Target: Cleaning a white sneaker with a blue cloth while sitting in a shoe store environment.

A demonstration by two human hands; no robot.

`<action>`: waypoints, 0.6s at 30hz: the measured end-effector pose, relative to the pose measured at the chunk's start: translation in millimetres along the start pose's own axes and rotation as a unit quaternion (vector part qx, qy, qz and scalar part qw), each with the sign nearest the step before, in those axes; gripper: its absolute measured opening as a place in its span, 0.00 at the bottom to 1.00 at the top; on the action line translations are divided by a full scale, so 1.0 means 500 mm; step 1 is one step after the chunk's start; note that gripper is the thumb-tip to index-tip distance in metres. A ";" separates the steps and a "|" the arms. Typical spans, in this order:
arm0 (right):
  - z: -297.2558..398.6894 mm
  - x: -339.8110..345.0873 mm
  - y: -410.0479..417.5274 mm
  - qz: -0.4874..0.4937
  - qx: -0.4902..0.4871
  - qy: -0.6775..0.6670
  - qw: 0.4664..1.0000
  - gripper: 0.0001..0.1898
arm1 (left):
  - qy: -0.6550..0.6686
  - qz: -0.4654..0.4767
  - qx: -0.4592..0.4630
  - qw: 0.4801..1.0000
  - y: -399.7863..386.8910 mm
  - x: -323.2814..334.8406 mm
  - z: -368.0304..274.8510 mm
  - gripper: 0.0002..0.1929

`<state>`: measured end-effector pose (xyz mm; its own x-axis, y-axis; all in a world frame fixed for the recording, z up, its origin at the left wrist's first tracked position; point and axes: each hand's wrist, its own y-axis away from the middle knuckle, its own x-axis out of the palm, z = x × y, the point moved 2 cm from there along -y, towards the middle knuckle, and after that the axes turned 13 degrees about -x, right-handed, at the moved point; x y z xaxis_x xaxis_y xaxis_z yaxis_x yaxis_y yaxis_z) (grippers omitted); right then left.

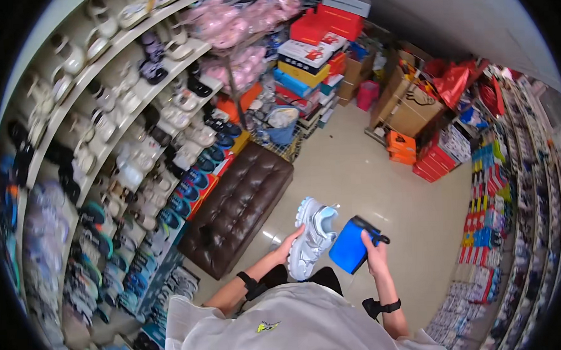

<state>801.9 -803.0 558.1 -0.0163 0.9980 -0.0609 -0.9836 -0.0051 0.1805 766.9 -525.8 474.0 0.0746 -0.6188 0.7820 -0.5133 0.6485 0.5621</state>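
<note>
My left hand [291, 247] grips a silver-white sneaker [310, 239] along its chunky sole. The shoe's pale blue lining shows at the ankle opening, and its heel points away from me. To the right, my right hand [376, 255] holds a flat, bright blue pouch-like item [348, 248] with black edging and a small black loop; its exact kind is unclear. A small gap separates the blue item from the sneaker. Both are held over the tiled floor [404, 212], in front of my body.
A brown tufted leather bench [239, 205] stands at left, before tiered shelves of shoes [118, 107]. Stacked shoe boxes [303, 61] rise at the back. A cardboard box [408, 99], orange boxes [401, 147] and a red box [435, 161] sit back right. Packed goods [482, 222] line the right.
</note>
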 end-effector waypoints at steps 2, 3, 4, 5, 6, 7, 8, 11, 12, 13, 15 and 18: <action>0.006 0.012 -0.049 -0.174 -0.041 -0.033 0.983 0.27 | -0.022 0.006 -0.014 1.000 -0.031 -0.016 -0.073 0.40; -0.007 0.008 -0.064 -0.229 -0.055 -0.023 0.972 0.26 | -0.037 0.009 -0.025 0.999 -0.050 -0.027 -0.089 0.40; -0.001 0.017 -0.085 -0.222 -0.070 0.010 0.973 0.25 | -0.045 -0.012 -0.035 0.998 -0.070 -0.032 -0.113 0.40; 0.004 0.026 -0.104 -0.214 -0.085 0.044 0.972 0.25 | -0.054 -0.034 -0.044 0.997 -0.095 -0.035 -0.141 0.40; -0.032 0.023 -0.128 -0.214 -0.112 0.050 0.969 0.24 | -0.070 -0.032 -0.046 0.996 -0.107 0.004 -0.170 0.40; -0.003 0.057 -0.144 -0.188 -0.058 0.048 0.979 0.25 | -0.084 -0.029 -0.054 0.995 -0.132 0.004 -0.194 0.40; -0.025 0.077 -0.172 -0.170 -0.027 0.046 0.984 0.27 | -0.082 -0.033 -0.033 0.996 -0.160 0.000 -0.212 0.41; -0.047 0.123 -0.248 -0.241 -0.004 -0.103 0.965 0.25 | -0.075 -0.032 -0.036 0.996 -0.250 -0.004 -0.272 0.43; -0.064 0.112 -0.275 -0.231 -0.005 -0.121 0.965 0.24 | -0.078 -0.060 -0.045 0.994 -0.261 -0.006 -0.293 0.43; -0.075 0.108 -0.316 -0.219 -0.012 -0.142 0.965 0.24 | -0.086 -0.087 -0.047 0.991 -0.278 -0.003 -0.324 0.42; -0.094 0.096 -0.389 -0.208 0.002 -0.161 0.965 0.24 | -0.124 -0.080 -0.038 0.988 -0.315 0.007 -0.379 0.40; -0.091 0.099 -0.468 -0.190 0.040 -0.169 0.966 0.24 | -0.181 -0.096 -0.037 0.978 -0.341 0.005 -0.453 0.35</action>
<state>1022.9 -755.5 468.1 0.4171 0.8902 0.1834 -0.8892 0.3579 0.2850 1048.2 -537.5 441.0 -0.1516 -0.8404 0.5204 -0.4555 0.5266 0.7177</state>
